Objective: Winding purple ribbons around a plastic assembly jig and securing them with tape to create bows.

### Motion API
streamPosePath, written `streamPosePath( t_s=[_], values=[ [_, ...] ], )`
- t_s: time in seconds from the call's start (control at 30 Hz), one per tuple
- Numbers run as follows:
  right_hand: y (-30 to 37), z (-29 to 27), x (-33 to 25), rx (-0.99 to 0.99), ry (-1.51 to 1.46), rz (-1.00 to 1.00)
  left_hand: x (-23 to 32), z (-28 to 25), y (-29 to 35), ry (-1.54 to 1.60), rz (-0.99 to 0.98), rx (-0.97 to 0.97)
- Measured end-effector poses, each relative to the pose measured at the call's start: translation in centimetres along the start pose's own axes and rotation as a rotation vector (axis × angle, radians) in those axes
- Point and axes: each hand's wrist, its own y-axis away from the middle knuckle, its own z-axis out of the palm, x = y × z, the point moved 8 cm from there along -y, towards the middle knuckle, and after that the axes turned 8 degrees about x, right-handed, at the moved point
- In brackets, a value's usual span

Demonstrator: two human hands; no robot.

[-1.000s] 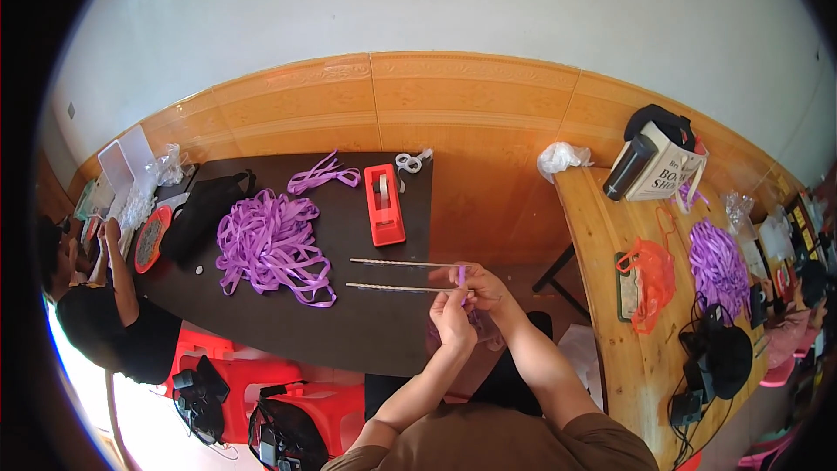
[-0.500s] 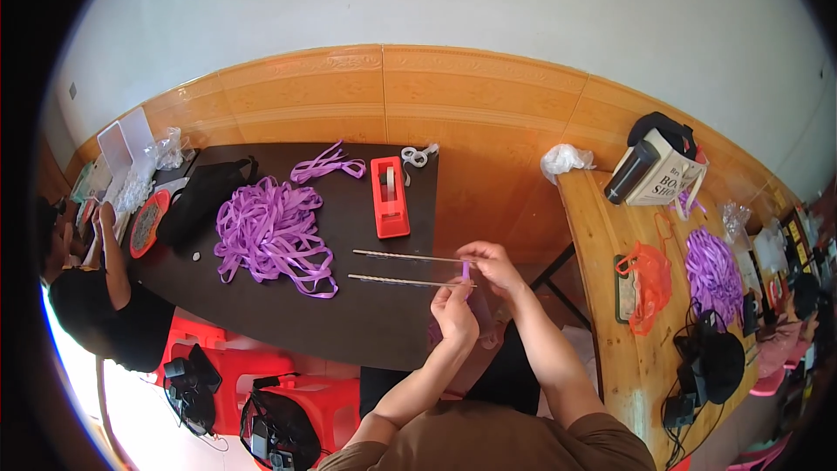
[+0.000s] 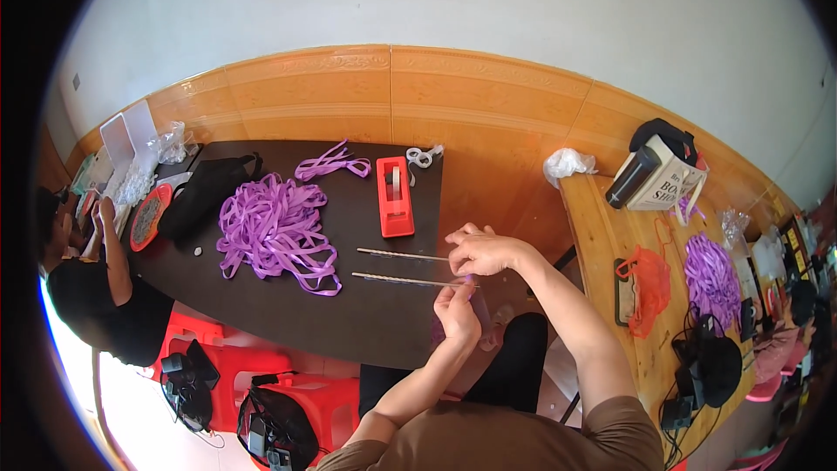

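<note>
Left hand (image 3: 458,312) has its fingertips pinched narrow at the right end of the near rod (image 3: 401,280), with a bit of purple ribbon (image 3: 469,280) right there. Right hand (image 3: 486,253) arches palm-down over the far rod (image 3: 401,253), fingers bent; its own knuckles cover the tips, so I can't tell if it's gripping.

Both rods run side by side, poking past the right edge of the bench (image 3: 366,327). My guess is they stick out so the fingers can get around the ends, and the gap gives the ribbon room.

The rest of the ribbon sits in a big loose pile (image 3: 272,231) left of the rods, probably within easy reach. A smaller bundle (image 3: 333,163) lies near the far edge. Red tape dispenser (image 3: 395,198) and a white looped thing (image 3: 423,157) are by the far right corner, out of the hands' way I'd say.

Bench top is dark and plain. Black bag (image 3: 209,196) and red tray (image 3: 151,218) toward the left end, co-worker (image 3: 109,305) beside it, red stools (image 3: 323,397) along the near edge. Wooden table (image 3: 602,266) off right with another purple pile (image 3: 712,270), tiled wall (image 3: 305,92) behind.
</note>
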Motion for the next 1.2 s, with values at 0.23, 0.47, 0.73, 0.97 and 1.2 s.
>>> streamPosePath(
  t_s=[0.23, 0.47, 0.73, 0.97, 1.2],
  values=[
    [-1.1, 1.4, 0.9, -0.035, -0.094, -0.042, 0.4, 0.3, 0.2, 0.014, 0.004, 0.001],
    [-0.6, 1.0, 1.7, 0.057, -0.41, -0.191, 0.4, 0.5, 0.3, -0.017, -0.035, 0.015],
    [1.2, 1.5, 3.1, 0.205, -0.809, -0.195, -0.1, 0.1, -0.2, -0.007, -0.073, -0.005],
    [2.2, 3.8, 5.6, 0.255, -1.268, -0.224, 0.2, 0.4, 0.1, -0.014, -0.064, -0.011],
    [2.5, 3.1, 5.5, 0.615, -1.559, -0.016, -0.1, 0.0, -0.1, -0.029, -0.046, -0.014]
  ],
)
